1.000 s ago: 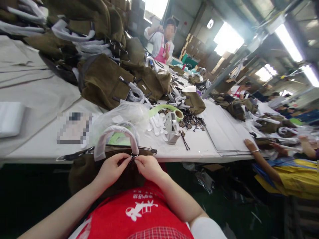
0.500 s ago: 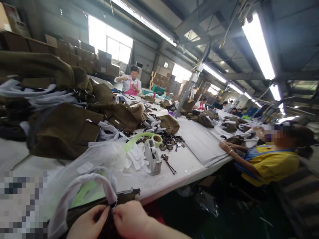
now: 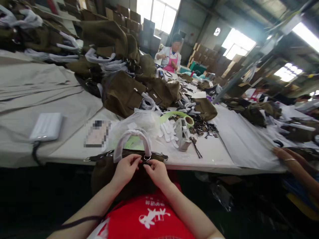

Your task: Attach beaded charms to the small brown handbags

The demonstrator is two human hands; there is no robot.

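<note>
An olive-brown handbag stands at the table edge in front of me, its handle wrapped in white. A metal ring joins the handle's right base to the bag. My left hand is closed in a pinch just left of this ring. On the other side, my right hand pinches close below it, with the fingertips of both hands nearly meeting. Between them is a small dark piece by the ring, mostly hidden by the fingers. The zip ends of the bag stick out left and right.
Behind the bag lie a clear plastic bag, white paper-like strips, a tape dispenser, a green tape roll and dark charms. Olive bags are piled beyond. A white power strip lies left. Co-workers sit across and at right.
My view has swung left and down, so both forearms and the red apron now show. Both hands stay pinched at the handbag's ring.
</note>
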